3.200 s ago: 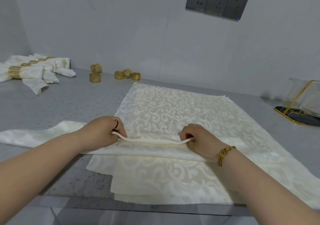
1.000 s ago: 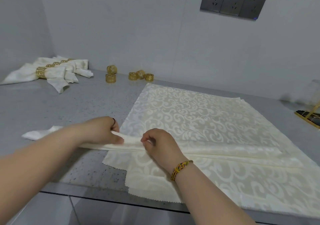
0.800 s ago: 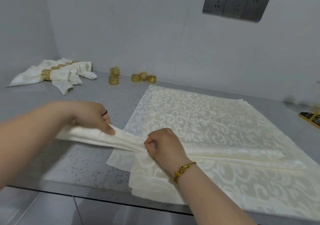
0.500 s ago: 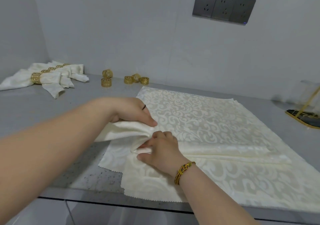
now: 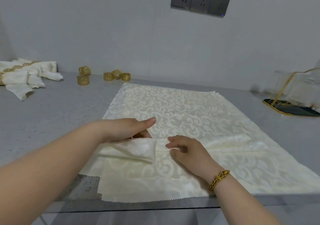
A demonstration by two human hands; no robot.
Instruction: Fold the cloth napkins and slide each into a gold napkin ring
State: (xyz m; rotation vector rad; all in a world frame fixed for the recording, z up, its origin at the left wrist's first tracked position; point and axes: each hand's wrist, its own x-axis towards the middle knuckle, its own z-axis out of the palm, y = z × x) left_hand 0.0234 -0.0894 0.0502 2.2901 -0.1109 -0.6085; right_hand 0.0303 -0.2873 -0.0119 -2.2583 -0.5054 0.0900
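Grey counter (image 5: 52, 120), near edge: left end of the napkin (image 5: 225, 143) now doubled inward; right end likely next.
Right hand (image 5: 187, 152) released; left hand (image 5: 124, 129) hold on it unclear.

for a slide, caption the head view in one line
Left hand holds the doubled-over end of a folded napkin strip; right hand rests on its middle, gold napkin rings behind.

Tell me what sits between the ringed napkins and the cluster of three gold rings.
Two more gold rings, one behind the other, on the grey counter; ringed napkins left of them, the cluster right. Head view.
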